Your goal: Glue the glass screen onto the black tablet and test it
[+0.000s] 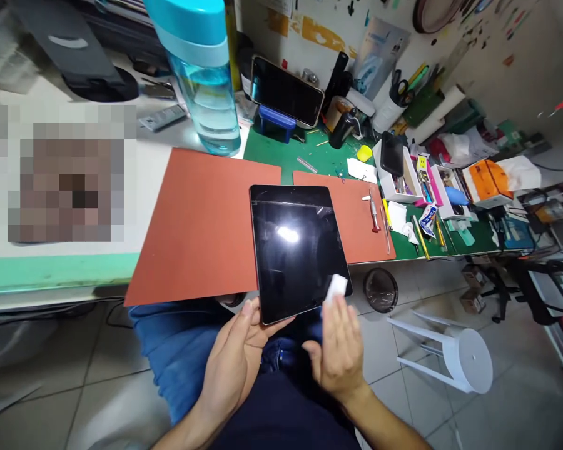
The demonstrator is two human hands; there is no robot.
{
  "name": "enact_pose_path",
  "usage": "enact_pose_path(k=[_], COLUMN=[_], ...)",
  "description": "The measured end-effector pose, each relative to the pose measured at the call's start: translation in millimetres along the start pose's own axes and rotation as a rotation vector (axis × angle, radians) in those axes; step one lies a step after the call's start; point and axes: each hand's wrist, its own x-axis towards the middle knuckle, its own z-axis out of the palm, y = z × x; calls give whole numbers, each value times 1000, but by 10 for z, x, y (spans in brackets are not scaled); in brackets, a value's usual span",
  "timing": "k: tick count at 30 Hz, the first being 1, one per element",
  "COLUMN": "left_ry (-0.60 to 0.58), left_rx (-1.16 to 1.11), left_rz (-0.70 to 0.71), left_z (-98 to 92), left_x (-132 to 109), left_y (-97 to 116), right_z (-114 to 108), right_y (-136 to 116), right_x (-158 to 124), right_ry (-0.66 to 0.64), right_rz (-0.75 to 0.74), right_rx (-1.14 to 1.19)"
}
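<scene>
A flat black tablet with a glossy glass face (pixel 293 250) is being held at the near edge of the green desk (pixel 286 153), overlapping two rust-red flat mats (pixel 206 225) at nine and three o'clock. Its seven o'clock corner is being gripped by the fingers of the left hand (pixel 237 362). At its five o'clock corner, a small white wipe (pixel 336 287) is being covered by the straight fingers of the right hand (pixel 340 356), its thumb standing apart; whether the wipe is being pinched cannot be told. At twelve o'clock, a black phone (pixel 287 90) is being propped by a blue plastic stand (pixel 276 123); a translucent blue water bottle (pixel 209 94) is standing at eleven.
</scene>
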Motion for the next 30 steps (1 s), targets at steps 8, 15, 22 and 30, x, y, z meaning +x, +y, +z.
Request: enact_pose_path(k=[8,15,22,30], left_ry=[69,81,130,99], left_rx=[17,29,12,-9], left_rz=[-18,-7,-33,6], left_z=[29,82,1,67], left_x=[-1,21,42,-15], left_y=[28,35,-1,-103], right_z=[45,-9,14,-58], right_y=[-70,86,92,254], right_x=[32,28,48,-77], right_ry=[33,42,50,58], right_rz=[-115,19,100,20], right_rx=[34,-44,-92,-79])
